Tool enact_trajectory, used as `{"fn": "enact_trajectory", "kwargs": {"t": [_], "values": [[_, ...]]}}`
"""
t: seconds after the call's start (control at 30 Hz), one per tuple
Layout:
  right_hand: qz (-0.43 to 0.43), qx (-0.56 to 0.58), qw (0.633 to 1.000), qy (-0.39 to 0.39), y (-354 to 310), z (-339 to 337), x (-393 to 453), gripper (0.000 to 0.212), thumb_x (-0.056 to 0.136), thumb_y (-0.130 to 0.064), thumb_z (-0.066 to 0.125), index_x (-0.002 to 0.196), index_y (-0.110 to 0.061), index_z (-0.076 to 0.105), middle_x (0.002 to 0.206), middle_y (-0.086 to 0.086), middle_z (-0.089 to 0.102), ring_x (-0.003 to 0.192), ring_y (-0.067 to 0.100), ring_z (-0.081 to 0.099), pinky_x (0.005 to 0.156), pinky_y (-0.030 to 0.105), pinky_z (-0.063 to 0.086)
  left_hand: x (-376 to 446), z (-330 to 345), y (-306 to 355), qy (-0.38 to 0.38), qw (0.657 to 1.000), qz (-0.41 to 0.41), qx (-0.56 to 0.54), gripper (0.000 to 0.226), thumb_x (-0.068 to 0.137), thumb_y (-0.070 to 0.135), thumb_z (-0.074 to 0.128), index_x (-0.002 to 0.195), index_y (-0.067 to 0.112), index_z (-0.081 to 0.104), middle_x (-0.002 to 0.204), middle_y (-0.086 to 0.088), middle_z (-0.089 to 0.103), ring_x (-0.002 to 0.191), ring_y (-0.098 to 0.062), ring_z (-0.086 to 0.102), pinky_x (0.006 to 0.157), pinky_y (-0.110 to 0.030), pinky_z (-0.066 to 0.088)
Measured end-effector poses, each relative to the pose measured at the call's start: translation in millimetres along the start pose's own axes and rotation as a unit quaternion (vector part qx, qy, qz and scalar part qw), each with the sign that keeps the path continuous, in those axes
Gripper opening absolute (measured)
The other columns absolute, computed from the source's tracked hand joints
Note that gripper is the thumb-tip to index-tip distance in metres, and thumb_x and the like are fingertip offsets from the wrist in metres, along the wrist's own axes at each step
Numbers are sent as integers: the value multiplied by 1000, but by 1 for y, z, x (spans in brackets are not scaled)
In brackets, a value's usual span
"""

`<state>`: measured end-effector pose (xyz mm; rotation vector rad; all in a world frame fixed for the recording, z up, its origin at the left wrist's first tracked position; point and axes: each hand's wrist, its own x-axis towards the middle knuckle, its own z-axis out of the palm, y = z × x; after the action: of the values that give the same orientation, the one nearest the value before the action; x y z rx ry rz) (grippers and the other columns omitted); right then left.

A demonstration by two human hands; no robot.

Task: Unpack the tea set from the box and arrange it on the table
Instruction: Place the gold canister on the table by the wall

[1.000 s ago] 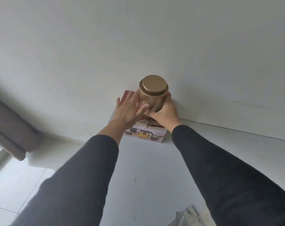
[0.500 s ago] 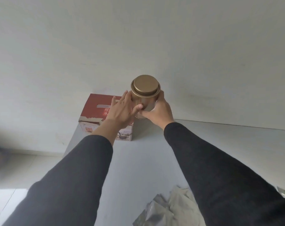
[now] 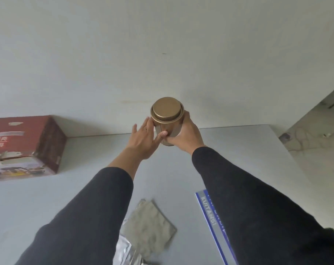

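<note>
The tea canister is a bronze-coloured metal cylinder with a round, flat lid fitted on top; it is upright at the far edge of the table, close to the wall. The box is red printed cardboard, lying on the table's left side, well apart from the canister.

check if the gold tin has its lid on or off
On: the round lid sits flush atop the gold tin, held upright.
</note>
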<state>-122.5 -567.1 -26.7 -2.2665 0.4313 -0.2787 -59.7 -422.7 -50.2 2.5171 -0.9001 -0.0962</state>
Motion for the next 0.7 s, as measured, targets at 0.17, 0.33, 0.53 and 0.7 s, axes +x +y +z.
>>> {"fn": "enact_trajectory", "kwargs": {"t": [0.17, 0.33, 0.53, 0.7], "values": [[36, 20, 999, 7, 70, -51, 14, 83, 57, -35, 81, 126, -27, 35, 121, -7, 55, 110, 18, 55, 92, 36, 49, 44, 56, 59, -57, 998, -7, 0, 68, 92, 61, 24, 141, 13, 25, 145, -3, 38, 129, -23, 43, 113, -47, 20], [68, 62, 995, 21, 126, -69, 30, 85, 59, -26, 84, 129, -23, 36, 126, -3, 51, 115, 17, 52, 96, 34, 46, 77, 98, 93, -83, 996, -13, -18, 65, 94, 57, 30, 142, 14, 23, 141, 0, 40, 122, -22, 49, 112, -47, 23], [95, 94, 991, -1, 169, -72, 45, 82, 61, -22, 83, 129, -22, 38, 124, -1, 52, 112, 16, 52, 92, 28, 45, 96, 131, 106, -119, 992, -41, -10, 62, 96, 53, 32, 142, 13, 21, 138, 0, 45, 114, -23, 53, 110, -45, 25], [109, 116, 987, 0, 192, -74, 52, 85, 62, -21, 85, 132, -22, 36, 124, -1, 53, 113, 16, 52, 91, 25, 43, 109, 151, 110, -112, 993, -39, -11, 62, 96, 50, 33, 146, 19, 12, 140, 2, 45, 112, -24, 55, 106, -42, 30]]}}
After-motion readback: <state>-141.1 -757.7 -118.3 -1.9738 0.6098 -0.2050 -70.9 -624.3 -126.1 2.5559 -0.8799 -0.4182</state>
